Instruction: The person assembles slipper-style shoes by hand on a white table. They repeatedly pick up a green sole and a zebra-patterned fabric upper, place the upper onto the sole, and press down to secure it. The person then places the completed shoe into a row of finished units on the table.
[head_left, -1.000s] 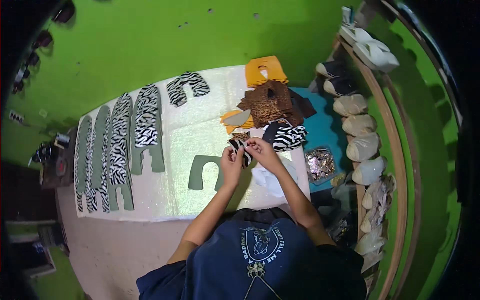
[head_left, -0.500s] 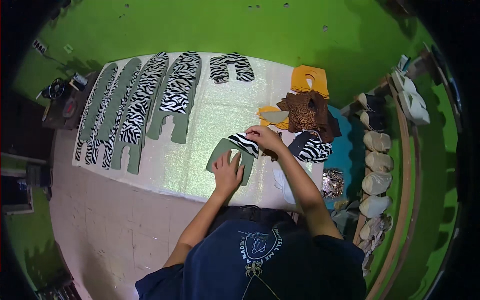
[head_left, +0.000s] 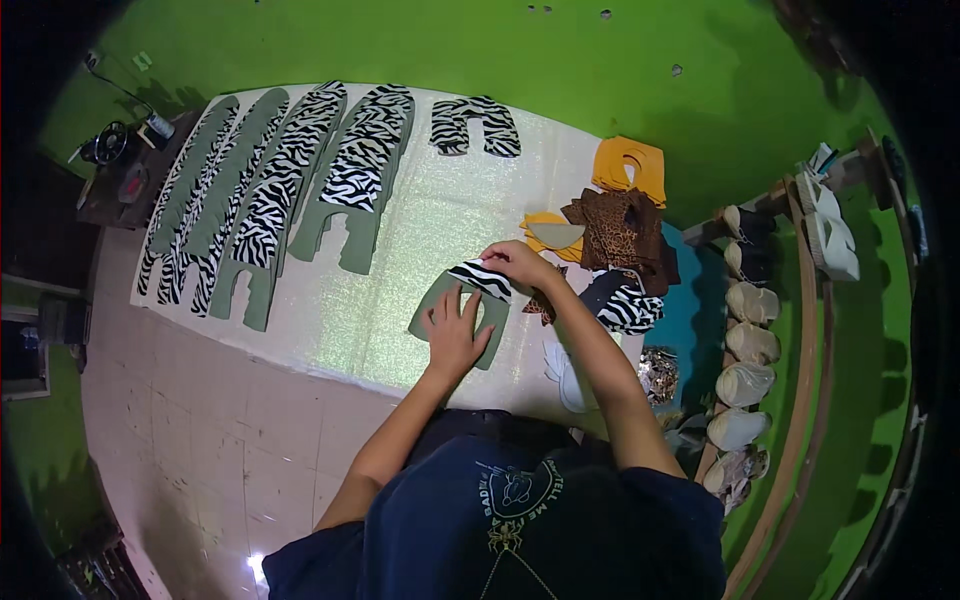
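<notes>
On the table in front of me lies a green U-shaped cut piece [head_left: 428, 308]. A curved zebra-print piece [head_left: 482, 279] rests along its far, rounded edge. My left hand [head_left: 457, 332] lies on the green piece with its fingers spread, the fingertips reaching the zebra print's near edge. Closed at the far right end of the zebra-print piece, my right hand [head_left: 515, 265] pinches it between thumb and fingers. Overlapping rows of green pieces [head_left: 357, 240] and zebra-print pieces [head_left: 354, 185] cover the table's left part. Two more zebra-print pieces [head_left: 474, 127] sit at the far edge.
Yellow pieces [head_left: 640, 165], brown leopard-print pieces [head_left: 615, 225] and a dark and zebra-print pile [head_left: 630, 305] stand to the right. White pieces [head_left: 566, 378] lie near my right forearm. Shoes [head_left: 750, 345] line a wooden rack [head_left: 808, 300] at the right wall.
The zebra-print piece has turned slightly and now follows the green edge more closely. My left fingers have straightened towards it. The whole view has shifted a little.
</notes>
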